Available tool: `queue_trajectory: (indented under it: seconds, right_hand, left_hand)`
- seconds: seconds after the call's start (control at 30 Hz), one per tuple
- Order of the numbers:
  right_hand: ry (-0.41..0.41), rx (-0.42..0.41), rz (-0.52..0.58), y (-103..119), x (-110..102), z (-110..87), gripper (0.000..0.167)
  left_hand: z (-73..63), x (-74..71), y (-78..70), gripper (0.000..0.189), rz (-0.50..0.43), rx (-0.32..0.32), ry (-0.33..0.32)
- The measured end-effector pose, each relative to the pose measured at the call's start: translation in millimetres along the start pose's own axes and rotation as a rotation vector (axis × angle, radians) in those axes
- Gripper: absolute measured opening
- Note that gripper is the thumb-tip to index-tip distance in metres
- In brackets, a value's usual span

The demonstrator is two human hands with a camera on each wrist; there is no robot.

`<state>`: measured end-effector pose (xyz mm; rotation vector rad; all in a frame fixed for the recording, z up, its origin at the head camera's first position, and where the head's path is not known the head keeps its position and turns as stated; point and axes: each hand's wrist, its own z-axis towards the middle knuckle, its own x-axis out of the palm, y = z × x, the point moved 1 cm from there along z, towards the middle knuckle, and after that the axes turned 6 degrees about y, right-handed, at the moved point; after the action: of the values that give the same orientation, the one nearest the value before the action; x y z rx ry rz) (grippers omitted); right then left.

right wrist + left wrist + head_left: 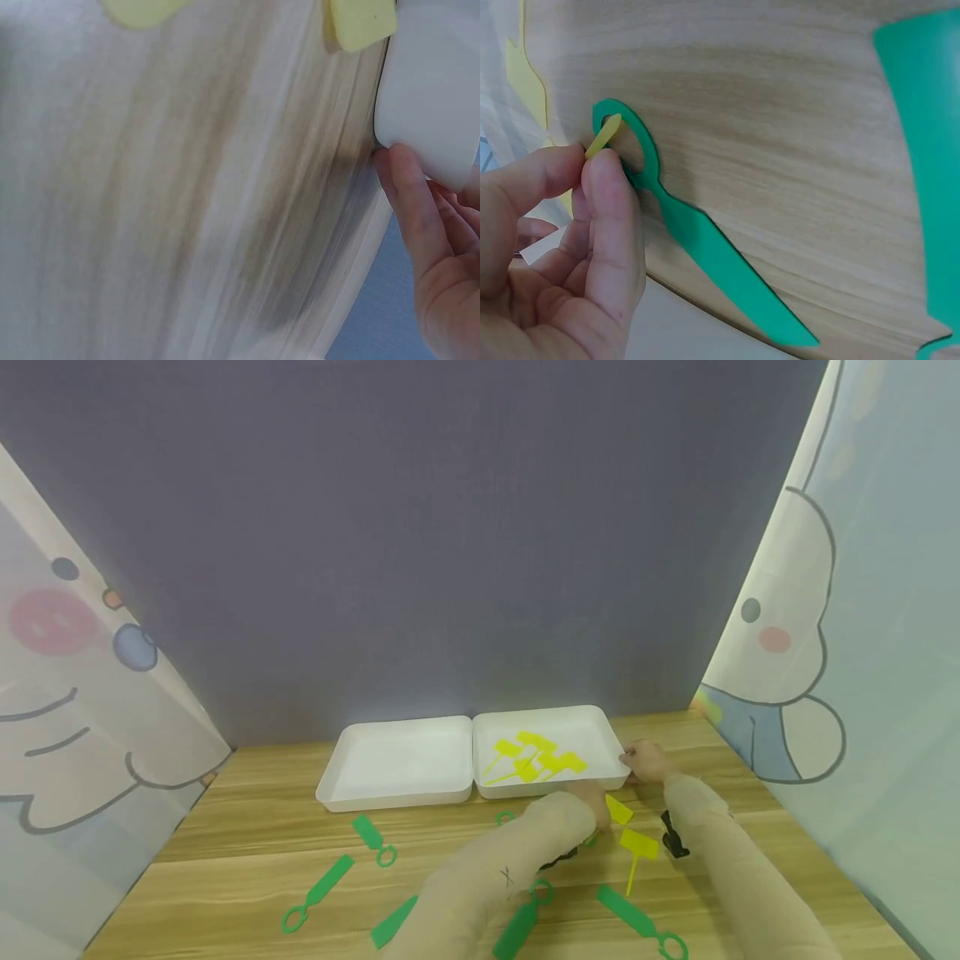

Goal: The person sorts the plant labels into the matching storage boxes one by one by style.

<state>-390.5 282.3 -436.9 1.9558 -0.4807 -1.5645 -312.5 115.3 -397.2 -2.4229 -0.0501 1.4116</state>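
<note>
My left hand is in front of the right white tray. In the left wrist view its thumb and fingertips pinch a narrow yellow strip, apparently the stem of a T-shaped plant label. Right by those fingertips, a green loop tag lies on the wood, its ring partly behind the strip. My right hand grips the right tray's right side, with fingers at the lower outside of the white wall in the right wrist view. Several yellow plant labels lie heaped in that tray.
A second white tray adjoins on the left, bare inside. Green loop tags lie scattered over the wooden table. Two yellow labels lie between my forearms. A dark panel rises behind the trays.
</note>
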Motion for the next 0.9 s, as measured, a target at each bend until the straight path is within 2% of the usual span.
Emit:
queue_trajectory:
  seconds: [0.2,0.6,0.9]
  right_hand:
    - [-0.009,-0.016,-0.010,0.0,-0.4,0.1,0.024]
    - [-0.007,0.006,0.002,1.6,0.0,-0.9,0.026]
    - [-0.014,0.000,-0.028,3.6,-1.1,-2.6,0.026]
  left_hand:
    - [0.0,-3.1,3.1,0.029,0.054,0.010,0.003]
    - [4.8,-3.0,6.1,0.031,0.053,0.010,0.013]
    - [12.5,-0.6,8.2,0.028,0.031,0.040,0.016]
